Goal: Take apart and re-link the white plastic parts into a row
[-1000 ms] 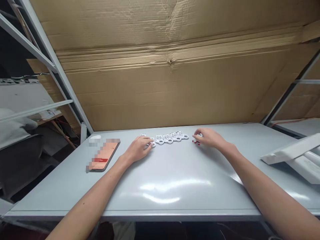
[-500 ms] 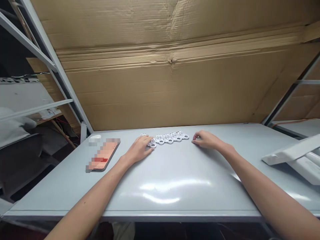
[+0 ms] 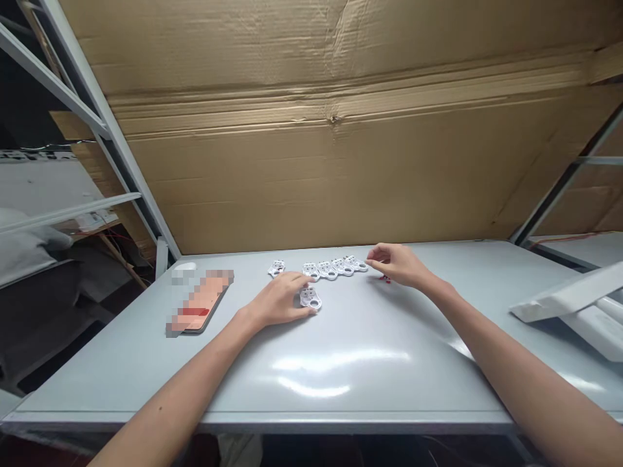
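One white rounded object (image 3: pixel 185 267), back left corner of the table (image 3: pixel 121 370); one smartphone (image 3: pixel 207 301), near the left edge. One loose white plate (image 3: pixel 276 268), toward the back edge. Left hand (image 3: pixel 278 302): thumb and fingers parted around a ring-ended plate (image 3: pixel 309 297), just drawn from the row toward the front edge, so apparently singled out; firmness of grip cannot be told. Four ring-ended plates (image 3: pixel 327 270), rowed toward the back edge. Red bits (image 3: pixel 386 279), visible again, beneath right hand (image 3: pixel 400 264): fingertips close together beside the row's end; contents cannot be told. White bars (image 3: pixel 567 301), right edge.
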Action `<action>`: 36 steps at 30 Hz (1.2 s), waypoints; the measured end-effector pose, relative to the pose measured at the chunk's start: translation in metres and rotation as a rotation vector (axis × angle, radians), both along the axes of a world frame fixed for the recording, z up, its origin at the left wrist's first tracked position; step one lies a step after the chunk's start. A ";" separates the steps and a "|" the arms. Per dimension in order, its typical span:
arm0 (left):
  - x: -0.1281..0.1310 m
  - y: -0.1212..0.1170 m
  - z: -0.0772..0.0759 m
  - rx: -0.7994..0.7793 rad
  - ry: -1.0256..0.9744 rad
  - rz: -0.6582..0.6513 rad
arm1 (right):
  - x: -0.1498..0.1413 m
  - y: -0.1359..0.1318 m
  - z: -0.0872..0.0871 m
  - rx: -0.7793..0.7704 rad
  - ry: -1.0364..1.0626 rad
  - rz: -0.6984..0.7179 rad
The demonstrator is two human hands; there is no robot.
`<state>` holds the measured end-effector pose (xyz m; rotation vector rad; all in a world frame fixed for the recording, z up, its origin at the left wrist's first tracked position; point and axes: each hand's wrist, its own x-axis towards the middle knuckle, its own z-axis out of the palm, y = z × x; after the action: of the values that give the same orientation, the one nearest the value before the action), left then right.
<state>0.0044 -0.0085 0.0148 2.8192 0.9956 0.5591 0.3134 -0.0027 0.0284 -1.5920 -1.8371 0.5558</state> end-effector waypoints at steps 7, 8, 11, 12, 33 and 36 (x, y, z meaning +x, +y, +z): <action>0.006 -0.004 -0.004 0.034 0.030 -0.031 | -0.041 -0.006 -0.007 -0.028 0.411 0.205; 0.005 -0.003 -0.003 0.033 0.029 -0.030 | -0.044 -0.007 -0.008 -0.069 0.433 0.203; 0.000 0.000 -0.004 0.029 0.016 -0.042 | -0.048 -0.010 -0.010 -0.166 0.497 0.208; -0.001 0.001 -0.004 0.031 0.006 -0.048 | -0.048 -0.011 -0.010 -0.180 0.516 0.221; 0.002 0.006 -0.017 0.133 -0.013 -0.028 | -0.053 -0.014 -0.008 -0.478 0.829 0.259; 0.002 0.005 -0.017 0.131 -0.018 -0.045 | -0.054 -0.015 -0.009 -0.478 0.791 0.259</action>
<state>0.0061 -0.0030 -0.0025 2.9366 0.9223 0.6667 0.2594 -0.0173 0.0198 -1.1291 -1.3389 1.5758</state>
